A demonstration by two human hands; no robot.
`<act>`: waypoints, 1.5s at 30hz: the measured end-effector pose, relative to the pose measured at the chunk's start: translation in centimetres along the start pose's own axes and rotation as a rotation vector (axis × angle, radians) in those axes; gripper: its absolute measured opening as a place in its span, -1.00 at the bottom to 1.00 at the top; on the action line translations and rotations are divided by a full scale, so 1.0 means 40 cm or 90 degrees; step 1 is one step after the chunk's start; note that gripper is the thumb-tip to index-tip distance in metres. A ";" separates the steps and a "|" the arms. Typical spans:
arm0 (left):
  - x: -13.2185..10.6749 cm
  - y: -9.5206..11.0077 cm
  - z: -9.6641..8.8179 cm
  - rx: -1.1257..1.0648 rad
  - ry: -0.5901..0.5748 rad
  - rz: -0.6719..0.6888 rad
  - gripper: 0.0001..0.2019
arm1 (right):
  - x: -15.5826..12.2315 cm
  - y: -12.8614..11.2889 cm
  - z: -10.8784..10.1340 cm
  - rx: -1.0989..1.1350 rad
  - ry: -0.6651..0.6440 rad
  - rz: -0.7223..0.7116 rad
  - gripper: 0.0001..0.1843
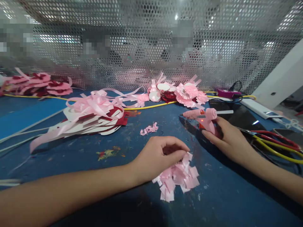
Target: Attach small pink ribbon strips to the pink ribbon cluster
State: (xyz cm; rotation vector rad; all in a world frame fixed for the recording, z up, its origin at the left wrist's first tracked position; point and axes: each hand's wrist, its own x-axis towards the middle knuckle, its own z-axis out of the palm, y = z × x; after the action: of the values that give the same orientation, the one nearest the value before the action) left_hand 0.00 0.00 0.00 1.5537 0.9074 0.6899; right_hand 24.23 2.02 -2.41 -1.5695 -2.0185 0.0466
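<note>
Blue and paint-flecked, the surface [71, 157] lies before a perforated metal screen [151, 47]. Left hand [158, 159], its grip closed on a pink ribbon pompom [177, 178], presses it to the surface. Right hand [227, 138] wraps the handle of a pink glue gun [204, 116], its indicator lit and nozzle pointing left. Beyond lie a ribbon scrap [149, 129] and finished ribbon flowers [189, 93]. Hot glue might drip or burn the fingers if the nozzle comes close.

Pink ribbon pile [94, 105], yellow cord [151, 106], mesh screen [142, 47].
</note>
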 end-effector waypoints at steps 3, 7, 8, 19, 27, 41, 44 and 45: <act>0.004 -0.003 0.001 -0.076 -0.002 -0.026 -0.90 | 0.034 -0.006 0.016 0.026 -0.049 0.022 -0.66; 0.008 -0.005 -0.003 -0.055 0.017 -0.025 -0.92 | 0.026 -0.013 0.009 0.103 -0.002 0.030 -0.65; 0.007 -0.005 -0.004 -0.021 0.023 -0.012 -0.91 | 0.019 -0.015 0.004 0.120 0.024 0.028 -0.65; -0.012 -0.008 -0.003 0.451 -0.130 0.325 -0.86 | 0.007 -0.015 0.000 0.234 0.087 0.046 -0.72; -0.018 0.025 0.003 0.406 -0.167 0.274 -0.79 | 0.011 -0.020 -0.006 0.206 0.161 0.034 -0.78; -0.001 0.008 -0.003 0.002 -0.010 0.046 -0.82 | 0.008 -0.020 -0.001 0.248 0.138 0.062 -0.77; 0.027 -0.007 -0.017 -0.138 0.082 -0.031 -0.85 | 0.001 -0.018 0.000 0.212 0.180 0.066 -0.78; 0.037 -0.011 -0.024 -0.166 0.114 -0.042 -0.85 | -0.002 -0.016 -0.002 0.192 0.187 0.050 -0.79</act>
State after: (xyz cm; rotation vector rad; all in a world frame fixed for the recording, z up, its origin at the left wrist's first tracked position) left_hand -0.07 1.78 -0.34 1.2405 0.9546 0.8736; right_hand 23.71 1.70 -2.13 -1.3746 -1.6384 0.1348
